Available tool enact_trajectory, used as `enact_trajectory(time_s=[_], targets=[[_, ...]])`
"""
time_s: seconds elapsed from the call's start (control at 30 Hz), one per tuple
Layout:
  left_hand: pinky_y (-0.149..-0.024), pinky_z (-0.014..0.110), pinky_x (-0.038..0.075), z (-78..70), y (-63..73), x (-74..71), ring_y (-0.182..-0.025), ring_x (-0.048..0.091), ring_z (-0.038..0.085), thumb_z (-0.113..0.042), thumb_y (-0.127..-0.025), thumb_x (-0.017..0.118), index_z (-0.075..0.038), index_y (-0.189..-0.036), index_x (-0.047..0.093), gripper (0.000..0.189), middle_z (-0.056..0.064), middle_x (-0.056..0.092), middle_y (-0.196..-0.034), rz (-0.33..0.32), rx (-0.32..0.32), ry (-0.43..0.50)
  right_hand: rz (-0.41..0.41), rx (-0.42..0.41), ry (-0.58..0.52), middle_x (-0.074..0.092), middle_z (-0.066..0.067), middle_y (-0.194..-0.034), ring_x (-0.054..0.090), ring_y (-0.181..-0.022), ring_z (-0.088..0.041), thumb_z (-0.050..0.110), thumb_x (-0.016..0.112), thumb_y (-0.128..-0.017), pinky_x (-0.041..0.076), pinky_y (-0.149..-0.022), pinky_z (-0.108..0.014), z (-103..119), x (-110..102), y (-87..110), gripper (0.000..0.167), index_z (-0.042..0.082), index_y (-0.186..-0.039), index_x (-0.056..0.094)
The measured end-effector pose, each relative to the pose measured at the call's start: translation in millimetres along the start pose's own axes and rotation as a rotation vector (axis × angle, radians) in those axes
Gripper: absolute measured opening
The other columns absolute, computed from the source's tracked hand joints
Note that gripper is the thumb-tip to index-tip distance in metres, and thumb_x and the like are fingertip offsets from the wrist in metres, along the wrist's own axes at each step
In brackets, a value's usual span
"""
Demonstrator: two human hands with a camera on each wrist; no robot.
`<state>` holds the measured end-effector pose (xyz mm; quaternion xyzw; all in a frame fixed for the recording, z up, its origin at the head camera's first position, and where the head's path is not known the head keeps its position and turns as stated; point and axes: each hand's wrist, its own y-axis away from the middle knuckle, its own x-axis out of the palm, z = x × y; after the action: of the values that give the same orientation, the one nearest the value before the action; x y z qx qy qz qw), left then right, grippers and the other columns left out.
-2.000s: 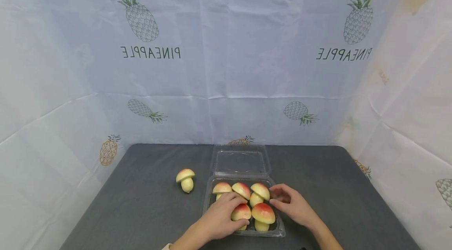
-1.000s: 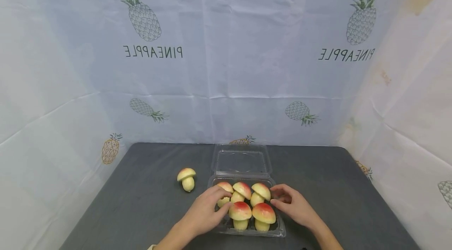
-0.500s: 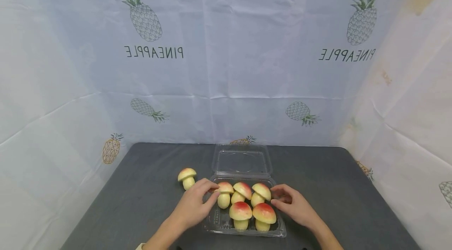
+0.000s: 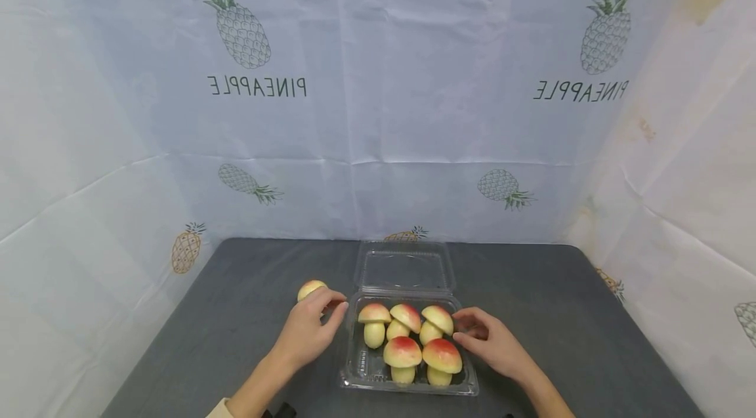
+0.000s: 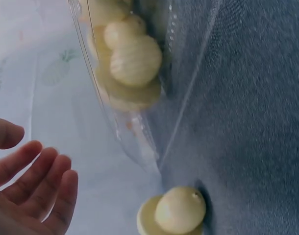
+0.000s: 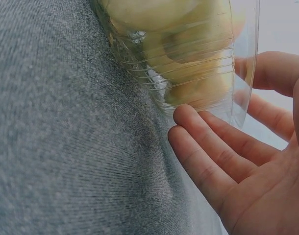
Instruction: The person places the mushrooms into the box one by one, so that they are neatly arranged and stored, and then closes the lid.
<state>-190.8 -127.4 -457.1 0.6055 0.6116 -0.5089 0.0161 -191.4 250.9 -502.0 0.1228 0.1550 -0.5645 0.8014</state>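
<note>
My left hand [image 4: 307, 326] is over the table left of the clear plastic container [image 4: 366, 382], with nothing between its fingers. Beyond its knuckles lies a loose toy mushroom [image 4: 310, 288] with a red-and-yellow cap, its stem hidden by the hand in the head view. The left wrist view shows this mushroom [image 5: 181, 210] lying on its side. Several similar mushrooms [image 4: 403, 352] lie in the container, three across the back and two in front. My right hand [image 4: 490, 342] rests at the container's right side, its extended fingers [image 6: 208, 142] against the ribbed wall.
The container's clear lid [image 4: 404, 270] is folded back flat on the dark grey table [image 4: 520, 280]. Its front left spot shows bare plastic. White cloth with pineapple prints [image 4: 378, 109] stands around the back and both sides.
My left hand has let go of the front middle mushroom, passed by the back left one, and moved left out of the container towards the loose mushroom. The right hand stays in place.
</note>
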Motion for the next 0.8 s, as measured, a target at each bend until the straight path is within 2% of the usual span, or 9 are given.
enact_trajectory(time_s=[0.13,0.23,0.4,0.57,0.8], targets=[[-0.066,0.03,0.057,7.6,-2.8,-2.7,-0.08,0.059,0.002,-0.005,-0.087,0.078,-0.015,-0.094,0.072,0.013,-0.013,0.062,-0.088,-0.064,0.043,-0.036,0.003,0.003,-0.003,0.062,-0.018,-0.122,0.068,-0.097,-0.024,0.023,0.068,-0.1,0.058,-0.076,-0.03,0.9,-0.6,0.6,0.043,0.0,-0.134,0.056],[-0.068,0.032,0.057,11.9,-4.3,-4.9,-0.082,0.061,0.006,-0.006,-0.086,0.078,-0.012,-0.094,0.072,0.012,-0.01,0.063,-0.089,-0.098,0.043,-0.053,0.007,0.004,-0.006,0.062,-0.018,-0.122,0.068,-0.098,-0.025,0.023,0.068,-0.1,0.058,-0.077,-0.03,1.7,-0.8,0.8,0.044,0.0,-0.134,0.055],[-0.071,0.039,0.058,18.1,-4.7,-7.9,-0.084,0.064,0.013,-0.006,-0.086,0.08,-0.009,-0.097,0.073,0.013,-0.005,0.065,-0.091,-0.124,-0.006,-0.056,0.009,0.005,-0.008,0.062,-0.018,-0.122,0.068,-0.098,-0.025,0.023,0.068,-0.1,0.058,-0.077,-0.03,1.8,-0.9,0.7,0.044,0.0,-0.135,0.055],[-0.072,0.042,0.058,25.1,-5.2,-11.3,-0.084,0.065,0.019,-0.006,-0.086,0.081,-0.01,-0.099,0.074,0.016,-0.001,0.066,-0.092,-0.139,-0.051,-0.061,0.01,0.001,-0.006,0.062,-0.018,-0.122,0.068,-0.098,-0.025,0.023,0.067,-0.1,0.058,-0.077,-0.03,1.4,-1.2,0.5,0.043,0.0,-0.135,0.055],[-0.078,0.047,0.056,36.2,-3.9,-15.5,-0.093,0.064,0.024,-0.01,-0.089,0.078,-0.005,-0.104,0.073,0.016,0.003,0.068,-0.099,-0.123,-0.131,-0.056,0.014,-0.006,-0.005,0.062,-0.018,-0.122,0.069,-0.097,-0.023,0.024,0.067,-0.1,0.058,-0.077,-0.03,1.9,-1.3,0.8,0.043,0.0,-0.135,0.055]])
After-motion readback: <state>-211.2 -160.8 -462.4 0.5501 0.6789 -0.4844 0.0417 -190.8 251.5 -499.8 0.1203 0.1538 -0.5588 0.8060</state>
